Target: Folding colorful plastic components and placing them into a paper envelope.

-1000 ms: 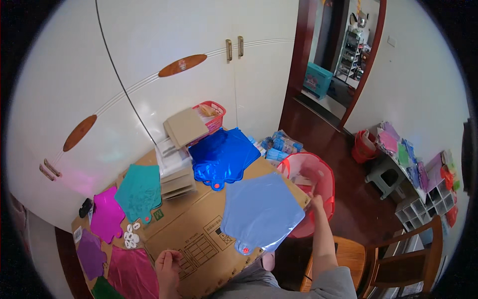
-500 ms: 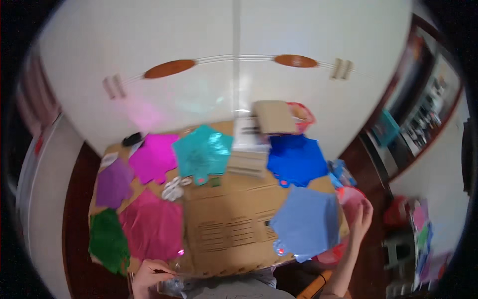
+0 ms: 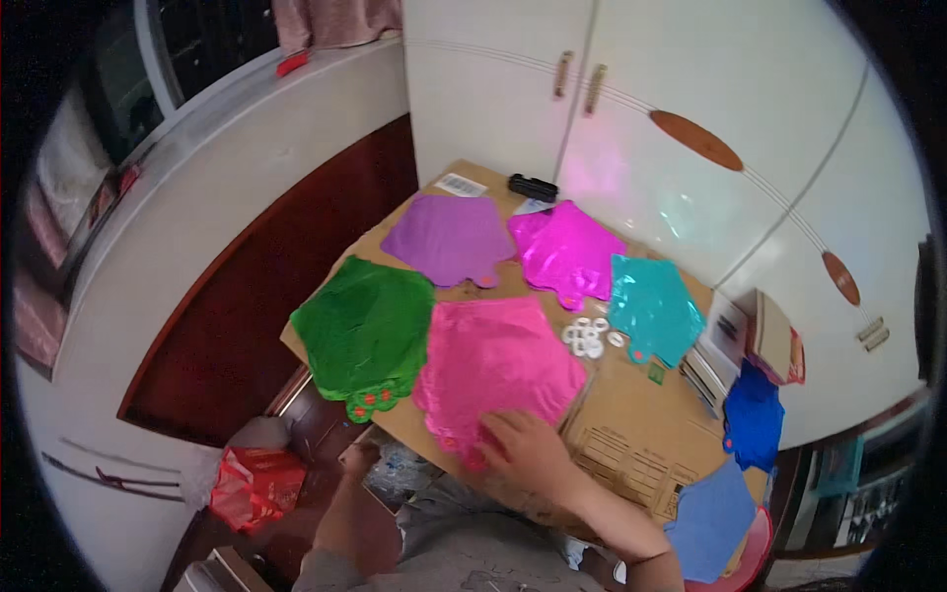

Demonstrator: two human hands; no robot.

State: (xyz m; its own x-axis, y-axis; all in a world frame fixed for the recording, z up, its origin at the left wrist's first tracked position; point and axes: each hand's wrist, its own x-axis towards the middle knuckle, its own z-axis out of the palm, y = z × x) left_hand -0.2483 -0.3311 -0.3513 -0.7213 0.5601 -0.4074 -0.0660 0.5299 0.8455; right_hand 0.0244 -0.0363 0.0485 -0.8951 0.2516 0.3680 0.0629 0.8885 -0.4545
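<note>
A flat pink foil piece [image 3: 503, 350], pentagon-like with wavy edges, lies on the brown cardboard tabletop. My right hand [image 3: 518, 449] rests on its near edge, fingers stretched over the foil and slightly bent. Just off the table's near edge, my left hand [image 3: 361, 457] looks curled, beside clear plastic [image 3: 402, 469] in an open container; what it may hold is too small and blurred to make out. To the left of the pink piece lies a green foil piece [image 3: 365, 321], with red dots on its rounded tabs. A purple piece [image 3: 449, 239] lies behind them.
Magenta [image 3: 567, 252], teal [image 3: 656, 306], dark blue [image 3: 755, 414] and pale blue [image 3: 712, 523] foil pieces lie along the table. White rings [image 3: 587, 340] sit mid-table. A red bag [image 3: 258, 485] stands on the floor at left. White cabinets [image 3: 691, 59] stand behind.
My view has turned to the left. My right hand has come from the pink basin at the far right onto the pink foil. My left hand now hangs beyond the table's near edge.
</note>
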